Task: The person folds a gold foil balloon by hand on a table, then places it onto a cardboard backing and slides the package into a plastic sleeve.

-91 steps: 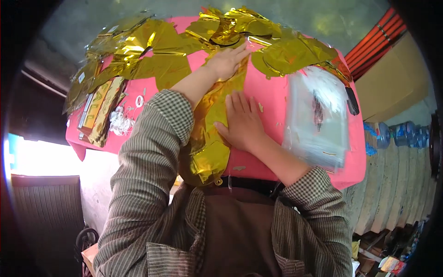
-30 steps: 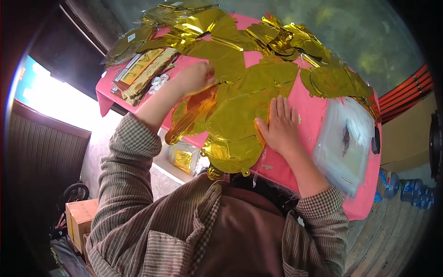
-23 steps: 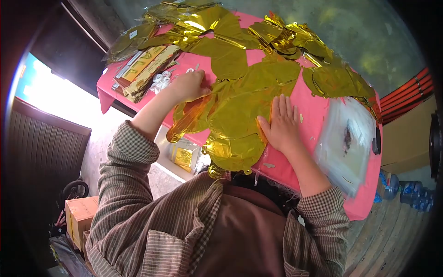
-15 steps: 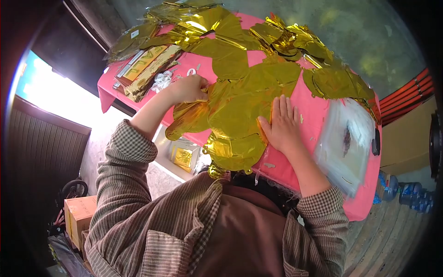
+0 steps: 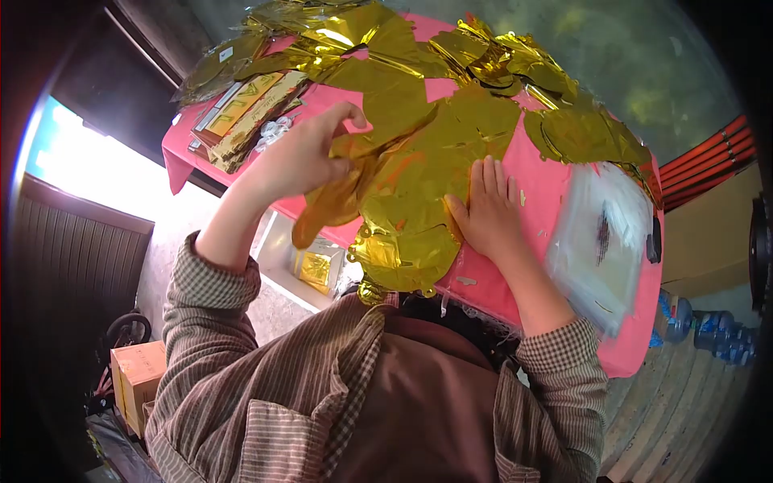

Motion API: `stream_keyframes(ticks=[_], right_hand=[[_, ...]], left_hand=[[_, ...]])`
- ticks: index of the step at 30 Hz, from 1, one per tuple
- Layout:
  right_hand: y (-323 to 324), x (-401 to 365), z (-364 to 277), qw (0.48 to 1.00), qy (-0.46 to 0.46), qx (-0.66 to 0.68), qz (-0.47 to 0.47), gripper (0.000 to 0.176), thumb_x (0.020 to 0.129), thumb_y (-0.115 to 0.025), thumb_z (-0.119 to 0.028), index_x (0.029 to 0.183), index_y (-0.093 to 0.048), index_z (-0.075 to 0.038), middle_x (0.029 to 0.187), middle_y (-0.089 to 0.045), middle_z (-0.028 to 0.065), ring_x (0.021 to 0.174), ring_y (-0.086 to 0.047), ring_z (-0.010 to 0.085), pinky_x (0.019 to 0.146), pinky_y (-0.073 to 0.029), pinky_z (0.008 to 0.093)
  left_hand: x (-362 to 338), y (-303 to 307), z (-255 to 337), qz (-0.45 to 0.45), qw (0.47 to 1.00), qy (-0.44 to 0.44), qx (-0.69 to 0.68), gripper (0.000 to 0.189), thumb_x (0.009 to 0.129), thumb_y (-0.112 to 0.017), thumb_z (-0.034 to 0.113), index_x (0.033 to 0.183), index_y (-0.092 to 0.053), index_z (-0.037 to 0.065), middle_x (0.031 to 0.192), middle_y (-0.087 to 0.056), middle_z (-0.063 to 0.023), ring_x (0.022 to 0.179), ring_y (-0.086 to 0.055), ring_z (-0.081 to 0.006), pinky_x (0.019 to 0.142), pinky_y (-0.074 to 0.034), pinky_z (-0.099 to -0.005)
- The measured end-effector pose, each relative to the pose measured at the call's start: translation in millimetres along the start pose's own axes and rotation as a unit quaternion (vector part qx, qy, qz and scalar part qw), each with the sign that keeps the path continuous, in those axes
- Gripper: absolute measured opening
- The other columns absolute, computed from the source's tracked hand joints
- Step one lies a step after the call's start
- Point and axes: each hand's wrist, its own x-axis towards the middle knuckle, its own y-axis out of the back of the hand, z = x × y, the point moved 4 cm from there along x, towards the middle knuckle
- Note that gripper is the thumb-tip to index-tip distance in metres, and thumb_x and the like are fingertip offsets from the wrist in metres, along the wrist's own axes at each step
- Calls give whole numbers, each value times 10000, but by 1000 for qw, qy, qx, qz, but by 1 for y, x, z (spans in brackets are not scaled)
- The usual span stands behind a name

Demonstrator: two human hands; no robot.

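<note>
A flat, uninflated gold foil balloon point(image 5: 431, 181) with rounded lobes and small tabs lies across the pink-covered table point(image 5: 535, 217) in front of me. My right hand point(image 5: 489, 213) rests flat along its right edge, fingers stretched out and nothing held. Over the left side hovers my left hand point(image 5: 310, 153), its bent index finger and thumb spread apart. Just beneath that thumb, a left lobe point(image 5: 330, 211) of the foil is creased and lifted. The lowest lobe point(image 5: 407, 258) hangs at the table's front edge, close to my body.
More gold foil balloons point(image 5: 386, 48) are heaped along the far side. Printed card packs point(image 5: 245, 113) lie at the left, clear plastic bags point(image 5: 596, 249) at the right beside a black object point(image 5: 654, 244). Below the front edge sits a white box point(image 5: 282, 270); water bottles point(image 5: 721, 334) stand on the floor.
My left hand has come off the foil, moving left and nearer, with its pinch now opened. The left lobe has shifted and creased. My right hand stays on the balloon's edge.
</note>
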Motion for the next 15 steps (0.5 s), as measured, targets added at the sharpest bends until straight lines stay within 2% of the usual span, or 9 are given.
stream_keyframes(ticks=[1, 3, 4, 5, 7, 10, 11, 13, 15], right_hand=[[-1, 0, 1, 1000, 0, 2, 1, 748, 897, -416, -492, 1373, -251, 61, 1444, -237, 255, 1360, -194, 372, 1095, -148, 498], [-1, 0, -1, 1000, 2, 4, 1, 746, 897, -418, -488, 1372, -250, 61, 1442, -240, 255, 1359, -194, 372, 1093, -151, 499], [1, 0, -2, 1000, 1, 6, -1, 748, 896, -421, -489, 1374, -248, 60, 1442, -241, 255, 1360, -194, 371, 1094, -149, 500], [3, 0, -2, 1000, -2, 9, -3, 750, 894, -423, -489, 1375, -245, 59, 1441, -242, 255, 1360, -194, 370, 1094, -148, 500], [0, 0, 0, 1000, 0, 9, 0, 751, 894, -425, -488, 1377, -243, 57, 1443, -239, 253, 1362, -191, 368, 1095, -144, 500], [-1, 1, 0, 1000, 2, 5, 3, 753, 894, -425, -488, 1382, -239, 54, 1447, -234, 248, 1365, -186, 363, 1097, -138, 498], [-1, 0, 0, 1000, -1, 2, 0, 754, 894, -424, -489, 1384, -236, 52, 1450, -231, 244, 1366, -184, 361, 1098, -136, 496], [0, 0, -1, 1000, -6, 1, -3, 753, 895, -419, -492, 1384, -237, 52, 1451, -230, 242, 1366, -186, 360, 1098, -137, 495], [0, 1, -2, 1000, -9, -1, -6, 753, 897, -413, -495, 1384, -237, 51, 1452, -230, 239, 1365, -188, 359, 1098, -138, 493]], left_hand=[[-4, -3, 6, -1, 1000, 0, -1, 472, 720, -649, 80, 1141, -436, 76, 982, -613, -178, 919, -605, -332, 775, -472, -387], [-14, -11, 27, -84, 993, 83, 12, 495, 718, -645, 63, 1166, -437, 76, 990, -615, -179, 899, -603, -353, 772, -475, -398], [-14, -14, 24, -53, 996, 42, 58, 528, 720, -645, 66, 1200, -428, 79, 974, -621, -180, 882, -609, -348, 756, -479, -398], [-13, -15, 22, -53, 996, 43, 57, 528, 720, -645, 66, 1200, -428, 79, 974, -621, -180, 882, -609, -348, 756, -479, -398], [-8, -9, 13, 22, 991, 83, 104, 576, 708, -659, 0, 1230, -427, 77, 907, -617, -165, 838, -615, -289, 755, -472, -368], [-3, -4, 7, 74, 989, 57, 117, 570, 720, -646, -3, 1240, -424, 72, 845, -604, -130, 794, -604, -240, 734, -471, -344], [-3, -5, 9, 73, 989, 57, 116, 570, 720, -646, -3, 1240, -424, 72, 845, -604, -130, 794, -604, -240, 734, -471, -344], [-8, -14, 21, -4, 1000, 23, 14, 508, 736, -610, 33, 1212, -435, 32, 767, -591, -113, 704, -610, -243, 665, -490, -347], [-8, -17, 30, 7, 1000, 18, 4, 493, 738, -597, 19, 1206, -441, 23, 747, -573, -100, 691, -599, -214, 656, -486, -332]])
